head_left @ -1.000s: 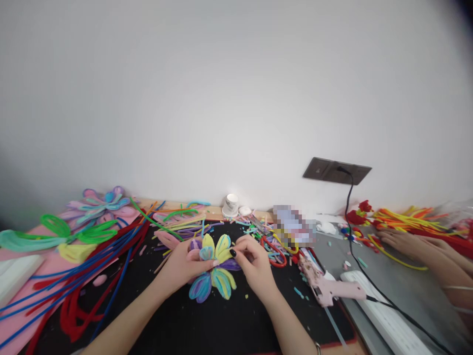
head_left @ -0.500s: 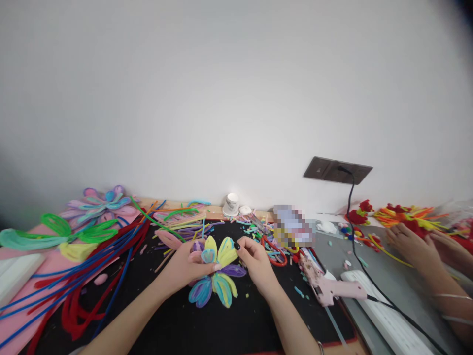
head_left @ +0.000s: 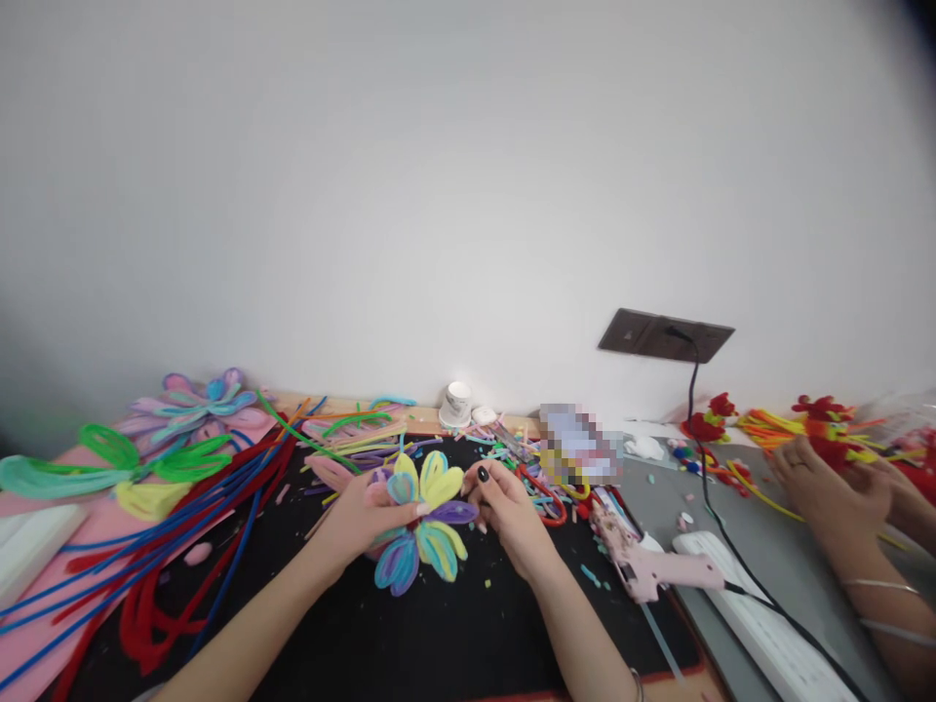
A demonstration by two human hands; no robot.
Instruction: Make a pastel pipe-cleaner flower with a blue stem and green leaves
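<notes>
Between my hands is a pipe-cleaner flower (head_left: 441, 554) with yellow, turquoise and purple looped petals. My left hand (head_left: 358, 524) is closed on its left side, with the thumb lying across toward the middle. At the flower's right edge, my right hand (head_left: 510, 515) has its fingers curled together at the tip of the purple petal; the fingertips are partly hidden. The flower is held just above a black mat (head_left: 351, 643).
Left lie blue pipe cleaners (head_left: 168, 522), red ones (head_left: 146, 624) and a green looped piece (head_left: 190, 458). A paper cup (head_left: 457, 404) stands at the wall. Right are a pink glue gun (head_left: 650, 570), a white power strip (head_left: 760, 614) and a co-worker's hands (head_left: 834, 497) with red pieces.
My right hand has shifted from the upper yellow petal to the purple petal's tip, its fingers more curled. The flower has tilted and moved slightly up. The co-worker's hands have lifted a red piece.
</notes>
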